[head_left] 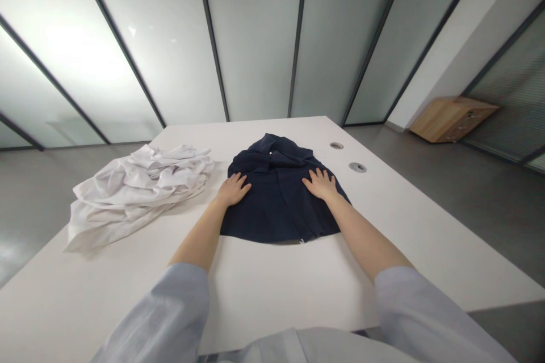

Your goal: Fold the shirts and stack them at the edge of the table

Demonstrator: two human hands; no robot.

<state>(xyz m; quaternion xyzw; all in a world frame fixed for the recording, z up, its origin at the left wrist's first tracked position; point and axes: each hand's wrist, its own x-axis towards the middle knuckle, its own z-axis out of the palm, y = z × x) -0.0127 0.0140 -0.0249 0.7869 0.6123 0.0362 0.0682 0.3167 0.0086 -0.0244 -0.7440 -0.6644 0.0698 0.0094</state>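
A dark navy garment [272, 204] lies on the white table in front of me, its lower part fairly flat and its far part bunched up. A small light button or dot shows near the bunched part, and a small pale spot sits at the near hem. My left hand [233, 189] rests with fingers spread on the garment's left edge. On its right side lies my right hand [321, 184], flat and with fingers apart. Neither hand grips the cloth. I cannot tell exactly what kind of garment it is.
A crumpled heap of white cloth [145, 187] lies to the left on the white table [289, 283]. Two round grommets, one of them grey [357, 167], are set in the table's right side. A wooden cabinet [451, 119] stands on the floor beyond, near frosted glass panels [255, 34].
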